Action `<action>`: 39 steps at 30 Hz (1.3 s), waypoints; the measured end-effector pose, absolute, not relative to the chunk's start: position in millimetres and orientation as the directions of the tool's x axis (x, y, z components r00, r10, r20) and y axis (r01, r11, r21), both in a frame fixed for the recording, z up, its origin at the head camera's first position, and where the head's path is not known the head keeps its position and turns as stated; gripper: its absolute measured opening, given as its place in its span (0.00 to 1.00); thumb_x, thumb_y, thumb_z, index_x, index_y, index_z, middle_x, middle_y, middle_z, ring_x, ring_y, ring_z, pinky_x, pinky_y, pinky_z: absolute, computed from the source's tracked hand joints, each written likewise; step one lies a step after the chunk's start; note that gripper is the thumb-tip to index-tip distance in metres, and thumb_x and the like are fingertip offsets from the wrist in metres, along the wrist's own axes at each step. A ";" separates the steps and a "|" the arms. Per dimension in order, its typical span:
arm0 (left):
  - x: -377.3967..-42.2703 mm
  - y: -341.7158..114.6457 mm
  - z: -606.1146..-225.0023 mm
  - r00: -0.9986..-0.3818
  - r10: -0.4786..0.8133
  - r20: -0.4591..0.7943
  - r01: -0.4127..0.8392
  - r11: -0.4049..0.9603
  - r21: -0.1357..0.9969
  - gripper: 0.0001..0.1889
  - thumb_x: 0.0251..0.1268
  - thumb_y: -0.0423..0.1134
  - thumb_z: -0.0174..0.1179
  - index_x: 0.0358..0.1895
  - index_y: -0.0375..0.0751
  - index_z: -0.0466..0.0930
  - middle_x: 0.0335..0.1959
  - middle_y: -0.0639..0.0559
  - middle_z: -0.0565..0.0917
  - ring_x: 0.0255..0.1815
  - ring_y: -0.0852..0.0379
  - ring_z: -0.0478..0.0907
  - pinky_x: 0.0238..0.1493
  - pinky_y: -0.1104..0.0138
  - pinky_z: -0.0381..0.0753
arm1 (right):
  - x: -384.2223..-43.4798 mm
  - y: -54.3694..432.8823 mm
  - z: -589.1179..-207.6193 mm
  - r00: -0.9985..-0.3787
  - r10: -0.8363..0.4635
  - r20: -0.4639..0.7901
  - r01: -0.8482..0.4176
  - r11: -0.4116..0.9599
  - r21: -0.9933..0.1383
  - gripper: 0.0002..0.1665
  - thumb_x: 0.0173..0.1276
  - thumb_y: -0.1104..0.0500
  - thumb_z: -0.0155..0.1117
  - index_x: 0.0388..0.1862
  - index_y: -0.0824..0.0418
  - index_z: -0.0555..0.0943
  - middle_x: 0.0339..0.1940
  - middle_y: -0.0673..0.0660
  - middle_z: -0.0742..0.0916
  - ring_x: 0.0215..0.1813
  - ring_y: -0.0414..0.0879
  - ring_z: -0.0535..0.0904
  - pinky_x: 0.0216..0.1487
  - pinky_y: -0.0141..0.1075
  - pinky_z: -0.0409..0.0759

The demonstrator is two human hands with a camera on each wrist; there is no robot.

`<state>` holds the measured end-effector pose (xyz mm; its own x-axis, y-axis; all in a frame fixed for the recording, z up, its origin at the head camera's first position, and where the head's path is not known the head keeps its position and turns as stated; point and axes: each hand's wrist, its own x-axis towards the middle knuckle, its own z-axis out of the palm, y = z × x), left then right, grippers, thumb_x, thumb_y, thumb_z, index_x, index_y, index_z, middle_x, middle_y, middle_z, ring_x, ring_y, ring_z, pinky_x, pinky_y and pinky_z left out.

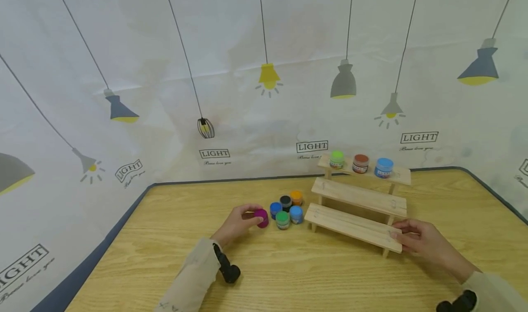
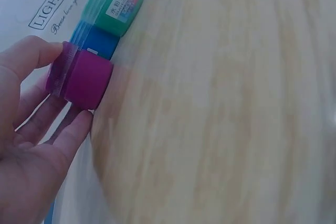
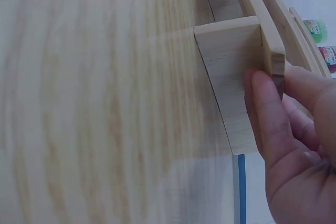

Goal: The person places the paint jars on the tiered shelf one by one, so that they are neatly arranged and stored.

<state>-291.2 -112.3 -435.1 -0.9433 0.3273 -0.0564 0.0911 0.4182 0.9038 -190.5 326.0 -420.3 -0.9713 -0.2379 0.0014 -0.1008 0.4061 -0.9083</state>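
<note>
My left hand (image 1: 237,224) has its thumb and fingers around a small purple paint jar (image 2: 89,80), thumb at the lid. That jar is at the left of a cluster of paint jars: a dark blue one (image 1: 276,210), a green one (image 1: 282,220), a light blue one (image 1: 296,214), a black one (image 1: 286,202) and an orange one (image 1: 296,197). With my right hand (image 1: 425,241) I grip the right end of the lowest board of a three-tier wooden stand (image 1: 359,195). In the right wrist view the thumb (image 3: 307,85) lies over the board, fingers under it.
On the stand's top tier sit a light green jar (image 1: 336,160), a brown-red jar (image 1: 360,164) and a blue jar (image 1: 384,167). The wood-grain table (image 1: 264,275) meets a white backdrop (image 1: 255,128) printed with lamps behind the stand.
</note>
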 end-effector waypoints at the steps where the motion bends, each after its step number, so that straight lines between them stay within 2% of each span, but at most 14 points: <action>1: -290.5 -112.1 -434.5 -0.943 0.328 -0.058 0.090 0.419 0.903 0.20 0.57 0.44 0.59 0.53 0.43 0.73 0.49 0.49 0.75 0.50 0.52 0.72 0.47 0.61 0.72 | -190.5 325.9 -420.2 -0.971 -0.240 0.004 -0.104 0.406 -0.908 0.25 0.67 0.61 0.51 0.49 0.85 0.64 0.37 0.60 0.78 0.36 0.32 0.77 0.34 0.36 0.79; 8: -284.2 -106.4 -422.9 -0.925 0.379 -0.014 0.147 0.394 0.907 0.26 0.56 0.39 0.60 0.59 0.38 0.67 0.54 0.44 0.72 0.53 0.46 0.69 0.50 0.59 0.72 | -189.5 324.4 -418.6 -0.972 -0.236 -0.003 -0.096 0.406 -0.909 0.25 0.67 0.61 0.51 0.50 0.85 0.64 0.37 0.61 0.78 0.35 0.33 0.77 0.34 0.37 0.79; 13: -281.8 -101.6 -420.3 -0.936 0.353 0.013 0.165 0.403 0.900 0.26 0.53 0.35 0.63 0.56 0.33 0.69 0.51 0.41 0.73 0.50 0.45 0.70 0.47 0.59 0.73 | -189.9 324.7 -418.0 -0.972 -0.233 -0.002 -0.095 0.406 -0.909 0.25 0.67 0.60 0.51 0.50 0.84 0.64 0.38 0.61 0.77 0.36 0.33 0.77 0.34 0.37 0.79; 24: -281.7 -100.9 -425.0 -0.942 0.335 0.032 0.186 0.438 0.879 0.21 0.51 0.33 0.64 0.51 0.35 0.74 0.47 0.44 0.76 0.46 0.48 0.74 0.44 0.62 0.75 | -190.2 324.2 -417.2 -0.975 -0.221 -0.007 -0.088 0.418 -0.904 0.26 0.67 0.60 0.52 0.50 0.84 0.64 0.38 0.62 0.77 0.36 0.32 0.77 0.34 0.36 0.79; 34: -283.1 -99.8 -421.6 -0.947 0.318 0.048 0.199 0.464 0.863 0.20 0.52 0.36 0.63 0.50 0.38 0.74 0.47 0.45 0.76 0.47 0.48 0.73 0.45 0.61 0.74 | -190.6 323.0 -417.8 -0.979 -0.200 -0.025 -0.066 0.436 -0.898 0.26 0.67 0.60 0.52 0.50 0.83 0.65 0.39 0.63 0.78 0.36 0.34 0.77 0.34 0.36 0.79; 39: -283.1 -102.5 -413.9 -0.942 0.326 0.084 0.235 0.458 0.857 0.22 0.52 0.37 0.63 0.52 0.36 0.73 0.47 0.45 0.76 0.48 0.47 0.72 0.44 0.60 0.74 | -190.5 322.9 -419.2 -0.980 -0.196 -0.043 -0.048 0.438 -0.898 0.27 0.67 0.59 0.52 0.51 0.83 0.64 0.39 0.63 0.78 0.35 0.35 0.78 0.34 0.37 0.79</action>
<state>-283.1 -102.5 -413.9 -0.9415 0.3264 0.0838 0.2351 0.4582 0.8572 -190.5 322.9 -419.2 -0.9796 -0.1963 -0.0433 -0.0481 0.4380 -0.8977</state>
